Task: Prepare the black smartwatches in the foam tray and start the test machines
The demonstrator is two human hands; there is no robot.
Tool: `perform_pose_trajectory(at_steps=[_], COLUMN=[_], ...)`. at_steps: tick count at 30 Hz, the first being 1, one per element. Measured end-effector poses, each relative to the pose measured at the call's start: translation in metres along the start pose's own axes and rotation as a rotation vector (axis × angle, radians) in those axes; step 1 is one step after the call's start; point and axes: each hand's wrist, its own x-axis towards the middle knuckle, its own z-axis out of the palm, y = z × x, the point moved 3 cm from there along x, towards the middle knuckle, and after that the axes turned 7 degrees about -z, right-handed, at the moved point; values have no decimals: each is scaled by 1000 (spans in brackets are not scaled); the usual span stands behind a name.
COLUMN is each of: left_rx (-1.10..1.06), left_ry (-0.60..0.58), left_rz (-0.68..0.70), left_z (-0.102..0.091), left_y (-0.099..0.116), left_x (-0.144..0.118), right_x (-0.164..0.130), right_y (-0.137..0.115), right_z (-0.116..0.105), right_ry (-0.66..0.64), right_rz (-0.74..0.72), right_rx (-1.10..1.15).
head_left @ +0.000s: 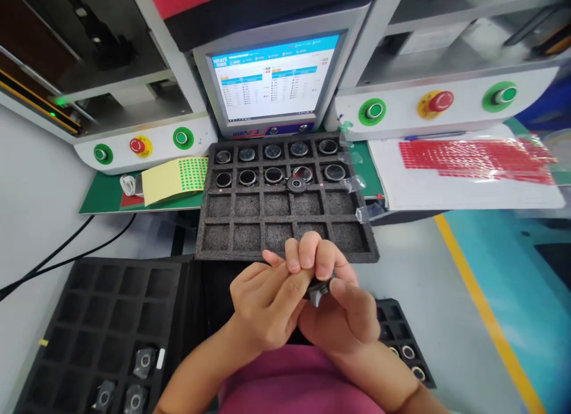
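While the big machine with the screen [272,75] sits behind, the foam tray [285,223] in front holds round watch-like parts in its top two rows, one loose piece [296,184] resting on a divider. Below it, both hands meet over the lap: left hand [263,304] pinching with its fingertips, right hand [341,310] curled around a small dark part [319,288], mostly hidden. Looks light and rigid, probably scratch-prone, so I'd grip it by the rim, not the face.

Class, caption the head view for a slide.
Both hands, left and right, hold a small part before a foam tray of round parts.
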Motion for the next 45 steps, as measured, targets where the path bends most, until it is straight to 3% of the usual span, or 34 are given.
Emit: perform_pose_trajectory(at_steps=[7,13,17,19,22,23,25,28,33,39,45], left_rx=[-8,51,63,-26,-294,-389,-546,-594,-193,295,487], left_ry=[28,-21,-158,-232,-302,-325,-359,-386,-435,-313,-529], left_rz=[28,36,-140,-334,-679,-781,-943,-1071,-906,-715,-516], left_z=[-1,0,-4,-8,-13,-13,-11,-4,4,18,46], left_y=[-3,-5,-13,-26,-57,-68,-87,-107,-123,-136,-135], left_x=[4,5,20,31,42,43,43,40,39,39,49], right_x=[1,7,17,29,60,73,99,129,145,144,147], right_y=[5,12,12,2,-28,-36,-42,-30,3,13,11], right_z=[4,1,-11,-24,-49,-56,-68,-89,-104,-107,-108], right_ry=[35,60,46,8,-20,-84,-341,-590,-677,-679,-685], right_rz=[-58,-80,19,42,-119,-171,-223,-171,-98,-86,-69], right_rx=[60,117,25,-149,-738,-971,-1346,-1732,-1864,-1907,-1900])
